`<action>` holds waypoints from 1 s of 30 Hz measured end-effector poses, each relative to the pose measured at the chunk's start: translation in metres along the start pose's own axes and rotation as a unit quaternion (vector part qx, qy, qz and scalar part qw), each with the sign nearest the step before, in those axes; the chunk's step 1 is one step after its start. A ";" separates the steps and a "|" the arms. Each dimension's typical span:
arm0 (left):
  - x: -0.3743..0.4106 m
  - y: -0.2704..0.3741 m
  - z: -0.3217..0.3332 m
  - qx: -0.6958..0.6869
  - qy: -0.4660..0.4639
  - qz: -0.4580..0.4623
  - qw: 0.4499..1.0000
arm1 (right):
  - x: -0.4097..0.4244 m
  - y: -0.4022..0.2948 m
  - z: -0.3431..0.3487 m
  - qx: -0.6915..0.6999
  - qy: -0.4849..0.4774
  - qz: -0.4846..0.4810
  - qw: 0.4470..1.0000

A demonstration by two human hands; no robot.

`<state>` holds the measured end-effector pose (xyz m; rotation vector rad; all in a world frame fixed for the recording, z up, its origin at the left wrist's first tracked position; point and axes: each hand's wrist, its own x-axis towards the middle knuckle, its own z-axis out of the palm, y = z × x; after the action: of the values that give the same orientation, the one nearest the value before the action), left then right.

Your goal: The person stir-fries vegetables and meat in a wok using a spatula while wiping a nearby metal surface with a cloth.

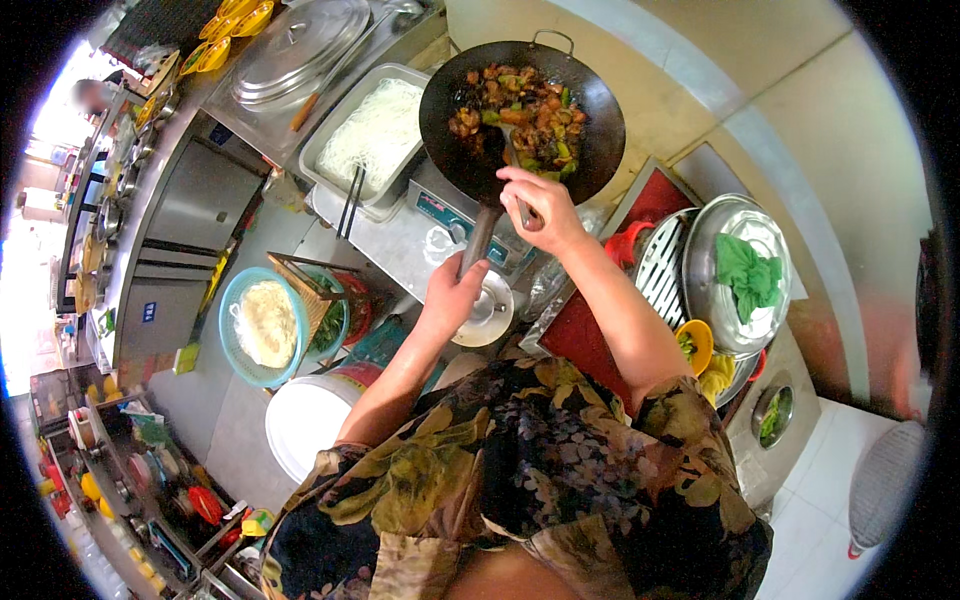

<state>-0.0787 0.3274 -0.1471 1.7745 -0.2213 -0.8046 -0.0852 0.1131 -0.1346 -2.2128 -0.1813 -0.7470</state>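
Note:
My left hand [454, 294] grips the handle [482, 232] of a dark wok [600, 127]. In the wok lies a browned stir-fry [551, 116] of glossy chunks with green pepper pieces. My right hand [544, 210] is closed around the handle of a metal spatula [511, 144]. Its blade reaches down among the food, and the blade's tip is partly hidden there. Below the wok sits an induction cooker [442, 214] with a control panel and a knob. A pale round dish [491, 315] stands just under my left wrist.
Left of the wok is a tray of white noodles [371, 127] with black chopsticks [351, 202] projecting over the counter edge. To the right stand a steel lid with a green cloth [748, 274] and a yellow bowl [699, 345]. A white bucket [304, 424] and blue basket [231, 337] are lower left.

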 end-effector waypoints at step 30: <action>-0.011 0.016 0.003 -0.105 0.007 -0.016 0.994 | 0.054 0.005 -0.185 -0.110 0.103 0.154 0.976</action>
<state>-0.0848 0.3245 -0.1284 1.5878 -0.0944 -0.8073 -0.1239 -0.0290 -0.0095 -2.2765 0.3580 -0.8462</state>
